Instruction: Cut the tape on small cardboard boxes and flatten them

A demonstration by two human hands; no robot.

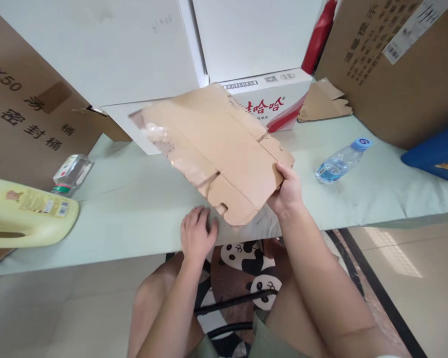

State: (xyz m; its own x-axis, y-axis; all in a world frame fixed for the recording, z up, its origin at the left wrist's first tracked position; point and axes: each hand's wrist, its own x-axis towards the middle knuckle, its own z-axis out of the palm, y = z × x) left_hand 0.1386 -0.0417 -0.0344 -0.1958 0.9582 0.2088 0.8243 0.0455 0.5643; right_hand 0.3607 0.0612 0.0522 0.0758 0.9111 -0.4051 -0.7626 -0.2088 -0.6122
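A torn, flattened piece of brown cardboard (224, 144) is held up at a tilt over the table, with creases, a notch and scraps of clear tape along its left edge. My right hand (286, 191) grips its lower right corner, thumb on top and the other fingers hidden underneath. My left hand (199, 231) rests on the table's front edge, palm down, fingers slightly bent and thumb apart, holding nothing. It lies just left of the cardboard's lowest corner, without touching it.
On the pale green table (134, 199) lie a water bottle (339, 161), a small clear bottle (72, 173), a yellow-green jug (33, 214) and a blue container (438, 151). A white-and-red carton (283, 102), another cardboard scrap (321, 102) and large boxes (395, 64) stand behind.
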